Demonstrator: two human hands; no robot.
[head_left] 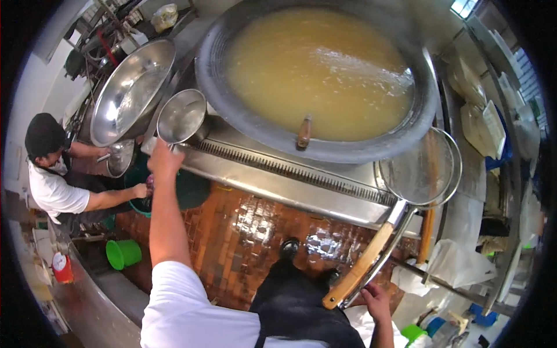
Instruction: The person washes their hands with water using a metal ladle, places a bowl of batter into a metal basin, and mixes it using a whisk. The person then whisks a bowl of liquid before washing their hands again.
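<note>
My left hand (165, 159) is stretched forward, closed around the handle of a round metal dipper (183, 117). The dipper is over the left front corner of the stove, left of a large wok (214, 87) holding cloudy yellowish liquid (319, 75). Low on the right, my right hand (377, 298) is beside the handle ends of two strainers, its visible fingers loosely apart; contact with the handles is unclear. The round mesh strainer (418, 171) lies over the stove's right corner, its wooden handle (362, 264) slanting toward me next to a metal one.
A person (64, 180) works at the left over a dark green tub (191, 188), holding a clear scoop-like vessel (120, 158). A big steel bowl (133, 93) leans behind. A bright green bucket (123, 254) lies near the wet brick-tiled floor (232, 249). A wooden-handled object (304, 132) overlaps the wok's rim.
</note>
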